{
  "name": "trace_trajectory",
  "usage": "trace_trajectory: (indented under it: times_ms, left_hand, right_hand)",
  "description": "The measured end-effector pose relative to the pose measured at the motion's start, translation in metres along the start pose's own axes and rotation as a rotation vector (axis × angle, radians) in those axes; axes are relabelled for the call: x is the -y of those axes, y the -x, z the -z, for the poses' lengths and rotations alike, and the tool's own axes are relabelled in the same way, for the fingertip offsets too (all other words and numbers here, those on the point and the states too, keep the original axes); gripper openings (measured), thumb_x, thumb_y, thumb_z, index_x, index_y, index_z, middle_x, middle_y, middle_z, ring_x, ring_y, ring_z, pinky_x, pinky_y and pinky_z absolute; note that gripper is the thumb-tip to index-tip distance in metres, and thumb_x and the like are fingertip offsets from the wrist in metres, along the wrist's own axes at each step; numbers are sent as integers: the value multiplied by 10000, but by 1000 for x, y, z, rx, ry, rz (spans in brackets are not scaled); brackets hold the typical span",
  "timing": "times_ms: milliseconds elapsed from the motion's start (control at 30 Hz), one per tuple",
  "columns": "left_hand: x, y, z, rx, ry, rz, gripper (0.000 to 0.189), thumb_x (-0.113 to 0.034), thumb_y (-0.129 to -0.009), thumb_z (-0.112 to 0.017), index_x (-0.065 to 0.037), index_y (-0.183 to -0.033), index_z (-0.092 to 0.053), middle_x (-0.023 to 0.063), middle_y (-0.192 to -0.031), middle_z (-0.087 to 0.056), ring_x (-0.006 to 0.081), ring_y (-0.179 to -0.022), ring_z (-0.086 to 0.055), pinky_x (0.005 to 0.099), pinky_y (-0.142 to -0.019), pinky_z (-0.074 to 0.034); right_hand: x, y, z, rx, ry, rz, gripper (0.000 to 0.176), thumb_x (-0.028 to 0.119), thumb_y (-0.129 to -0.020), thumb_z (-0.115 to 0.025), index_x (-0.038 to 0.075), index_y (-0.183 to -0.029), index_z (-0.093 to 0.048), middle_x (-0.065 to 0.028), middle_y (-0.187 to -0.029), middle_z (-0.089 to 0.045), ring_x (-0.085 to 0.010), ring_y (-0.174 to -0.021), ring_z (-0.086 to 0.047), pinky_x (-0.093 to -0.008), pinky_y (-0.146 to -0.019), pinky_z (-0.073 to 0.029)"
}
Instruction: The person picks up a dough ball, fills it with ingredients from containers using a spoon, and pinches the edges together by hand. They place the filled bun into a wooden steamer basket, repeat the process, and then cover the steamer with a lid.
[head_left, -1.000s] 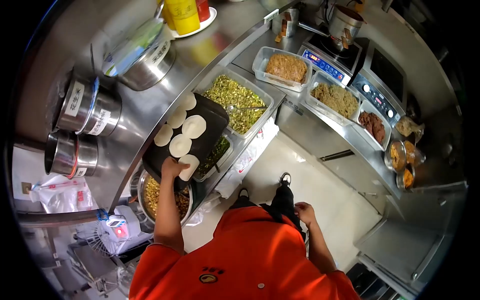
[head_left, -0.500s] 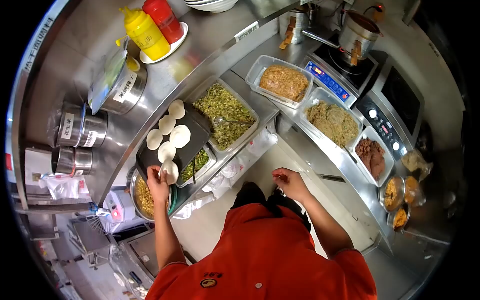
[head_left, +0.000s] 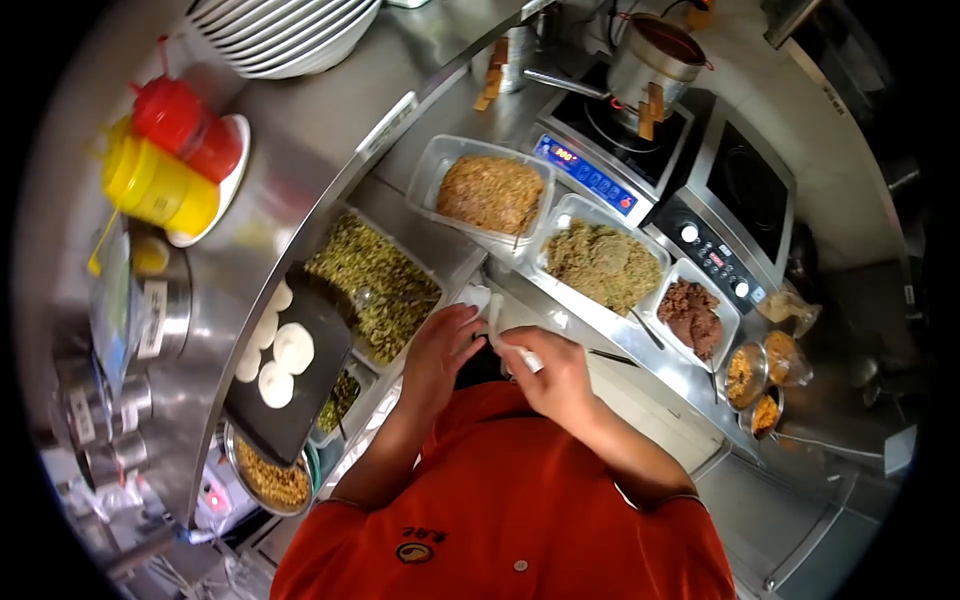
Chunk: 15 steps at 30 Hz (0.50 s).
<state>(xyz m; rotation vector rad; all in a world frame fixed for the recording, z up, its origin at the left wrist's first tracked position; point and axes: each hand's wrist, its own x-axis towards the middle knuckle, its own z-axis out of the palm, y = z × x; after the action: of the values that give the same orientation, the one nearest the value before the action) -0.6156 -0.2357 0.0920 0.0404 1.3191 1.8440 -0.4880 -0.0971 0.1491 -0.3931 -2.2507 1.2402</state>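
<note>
Just above a red shirt (head_left: 505, 490), the right hand (head_left: 545, 372) curls its fingers around a white piece (head_left: 524, 357), while the left hand (head_left: 437, 358) is open, fingers parted, close by; whether it touches the piece cannot be told. Pale floor (head_left: 645, 405) opens between the counters. Left, white rounds (head_left: 293, 349) lie on a dark tray (head_left: 316, 400), one corner over a bowl (head_left: 272, 478). Beyond the hands, food tubs (head_left: 435, 160) line the counter's edge, a pot (head_left: 655, 65) behind.
</note>
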Motion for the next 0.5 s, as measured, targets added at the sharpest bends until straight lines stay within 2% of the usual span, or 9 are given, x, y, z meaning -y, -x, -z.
trace_trajectory:
  times_ms: [33, 100, 133, 200, 267, 300, 367, 433, 500]
  left_hand:
    - [8, -17, 0, 121, 272, 164, 406, -242, -1078, -406, 39, -1334, -547, 200, -1316, -627, 299, -1194, -626, 421, -1030, -507]
    - [18, -41, -6, 378, 728, 416, 644, -436, -1083, -252, 75, -1378, -508, 230, -1355, -601, 381, -1256, -576, 504, -1127, -417]
    - [21, -55, -1, 483, 813, 484, 613, -426, -1079, -291, 71, -1355, -522, 229, -1354, -599, 401, -1259, -561, 501, -1108, -429]
    - [27, -72, 5, 481, 825, 400, 598, -426, -1074, -317, 72, -1321, -538, 222, -1325, -615, 393, -1242, -564, 500, -1093, -440]
    - [11, -81, 1, 508, 956, 369, 529, -397, -1065, -355, 52, -1243, -572, 192, -1217, -641, 374, -1196, -579, 495, -1080, -451]
    - [-6, -73, 1, 125, 817, 438, 447, -352, -1052, -386, 26, -1176, -589, 153, -1122, -623, 361, -1149, -589, 483, -1067, -456]
    - [-1, -79, 19, 140, 848, 309, 420, -330, -1051, -393, 19, -1170, -592, 150, -1140, -617, 358, -1153, -588, 491, -1071, -453]
    - [6, -87, 34, 198, 848, 122, 501, -384, -1024, -450, 28, -1286, -562, 173, -1280, -600, 329, -1184, -590, 484, -1071, -471]
    - [8, -78, 35, 191, 771, 55, 559, -435, -1000, -464, 13, -1324, -543, 177, -1284, -611, 351, -1199, -595, 484, -1027, -503]
  right_hand:
    - [-4, -2, 0, 99, 112, 106, 145, 42, -873, -728, 23, -1016, -710, -119, -986, -734, -315, -829, -721, -376, -729, -599]
    - [-4, -15, -9, 282, 139, 175, 167, 67, -869, -726, 25, -1030, -710, -126, -1050, -725, -325, -937, -709, -388, -820, -596]
    - [-3, -22, -13, 325, 124, 203, 180, 70, -864, -726, 25, -1037, -710, -128, -1057, -724, -333, -961, -703, -390, -848, -590]
    - [-11, -28, -10, 309, 145, 199, 158, 75, -885, -714, 14, -1030, -711, -137, -1060, -724, -328, -960, -704, -389, -856, -583]
    - [-29, -34, -4, 203, -26, -20, 129, 87, -918, -692, -4, -1007, -712, -139, -1040, -730, -305, -938, -714, -379, -836, -582]
    - [-44, -40, -6, 61, -30, -94, 126, 126, -928, -688, 14, -979, -714, -159, -920, -716, -327, -813, -703, -387, -742, -575]
    - [-65, -58, 4, 108, 16, -369, 154, 142, -937, -695, 9, -1009, -726, -179, -830, -711, -302, -709, -695, -364, -672, -547]
    - [-96, -74, 3, 130, 26, -417, 156, 142, -946, -699, 4, -1016, -724, -157, -846, -728, -248, -715, -698, -336, -661, -539]
    - [-112, -81, -2, 194, 18, -438, 162, 150, -963, -697, 1, -1023, -717, -127, -873, -743, -183, -757, -701, -315, -683, -542]
